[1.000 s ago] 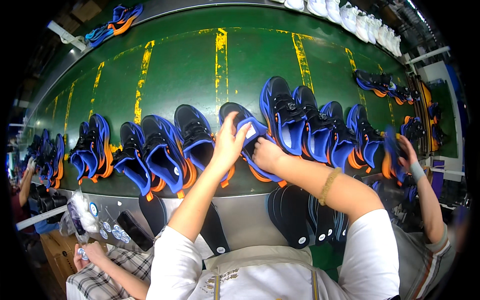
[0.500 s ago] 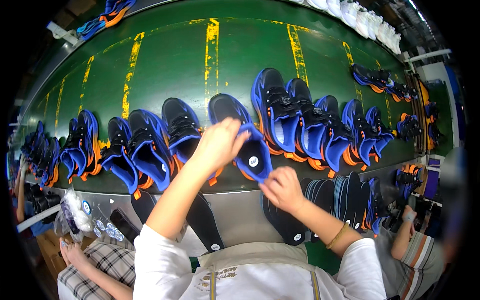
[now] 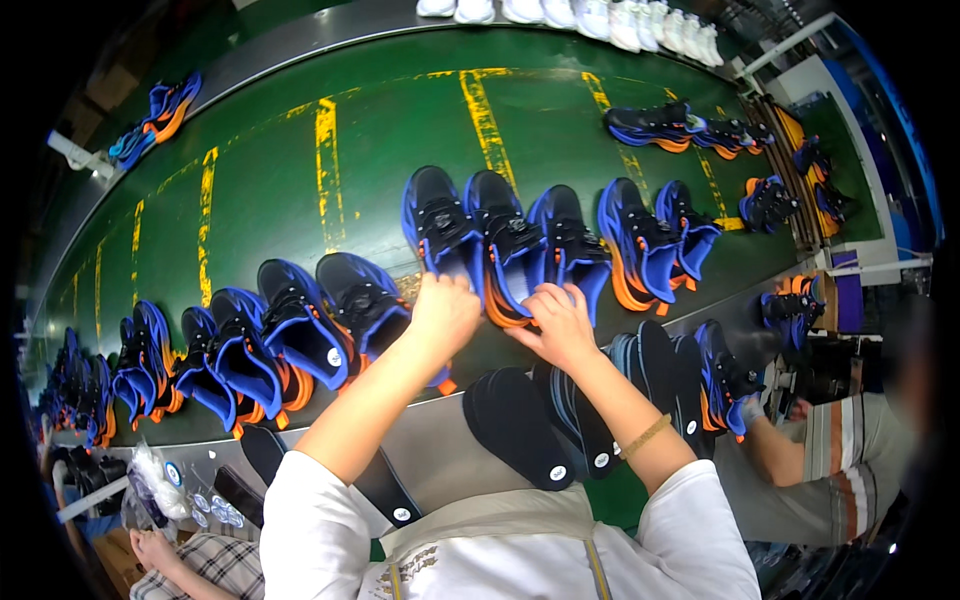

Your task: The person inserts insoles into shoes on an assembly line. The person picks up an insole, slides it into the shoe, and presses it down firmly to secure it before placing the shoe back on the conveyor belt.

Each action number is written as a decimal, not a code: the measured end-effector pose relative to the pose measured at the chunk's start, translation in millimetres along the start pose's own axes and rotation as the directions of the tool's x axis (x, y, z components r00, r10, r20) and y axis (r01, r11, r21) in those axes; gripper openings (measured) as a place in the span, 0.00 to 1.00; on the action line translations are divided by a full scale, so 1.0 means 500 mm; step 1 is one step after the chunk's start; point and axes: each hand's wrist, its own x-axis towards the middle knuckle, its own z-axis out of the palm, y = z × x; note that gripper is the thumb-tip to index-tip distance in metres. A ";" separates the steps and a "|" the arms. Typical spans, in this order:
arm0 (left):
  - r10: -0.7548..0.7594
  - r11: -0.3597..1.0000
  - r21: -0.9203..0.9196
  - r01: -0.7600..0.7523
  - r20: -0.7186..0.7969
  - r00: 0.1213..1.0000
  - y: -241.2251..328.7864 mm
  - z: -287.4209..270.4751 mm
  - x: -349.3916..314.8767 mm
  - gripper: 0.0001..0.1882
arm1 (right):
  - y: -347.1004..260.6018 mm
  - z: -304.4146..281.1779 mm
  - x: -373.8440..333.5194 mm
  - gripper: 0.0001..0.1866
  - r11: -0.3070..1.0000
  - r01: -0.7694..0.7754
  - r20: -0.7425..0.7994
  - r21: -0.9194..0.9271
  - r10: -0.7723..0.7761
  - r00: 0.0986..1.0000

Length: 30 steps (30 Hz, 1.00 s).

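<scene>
A row of black-and-blue sneakers with orange soles stands on the green table. My left hand is closed at the heel collar of one sneaker, its fingertips hidden. Just right of it, my right hand has thumb and fingers curled at the heel of the neighbouring sneaker; the exact grip is partly hidden. Left of my hands, another sneaker stands partly behind my left forearm. One sneaker farther left shows a round white label inside. Black insoles lie in front of me, below my right hand.
More sneakers stand right of my hands and others to the far left. White shoes line the far edge. A plastic bag and round stickers lie at left. Co-workers sit on both sides.
My hands have let go of the sneaker with the white-labelled insole and moved right to other sneakers. The view has turned, so the row appears shifted left.
</scene>
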 end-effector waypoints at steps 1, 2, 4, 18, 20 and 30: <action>0.041 0.999 -0.015 -0.040 0.044 0.998 0.006 0.036 0.006 0.18 | 0.021 -0.005 0.002 0.15 0.994 0.092 0.007 -0.059 -0.092 0.996; 0.092 0.995 -0.038 -0.088 0.089 0.992 0.022 0.046 0.016 0.18 | 0.047 -0.012 -0.006 0.13 0.978 0.174 0.024 -0.120 -0.172 0.985; 0.090 0.987 -0.133 -0.086 0.022 0.996 0.065 0.054 0.029 0.18 | 0.118 -0.036 -0.022 0.11 0.962 0.235 0.036 -0.142 -0.232 0.972; -0.377 0.917 -0.280 0.284 -0.371 0.849 0.058 0.067 0.053 0.29 | 0.002 -0.130 -0.404 0.30 0.741 -0.647 0.422 -0.181 0.652 0.630; -0.397 0.894 -0.352 0.277 -0.337 0.854 0.060 0.052 0.070 0.25 | -0.027 -0.095 -0.448 0.37 0.756 -0.636 0.185 -0.154 0.654 0.733; -0.529 0.092 -0.891 0.445 0.334 0.780 -0.077 0.071 0.090 0.29 | 0.002 -0.224 -0.378 0.28 0.867 -0.477 -0.040 0.143 0.486 0.873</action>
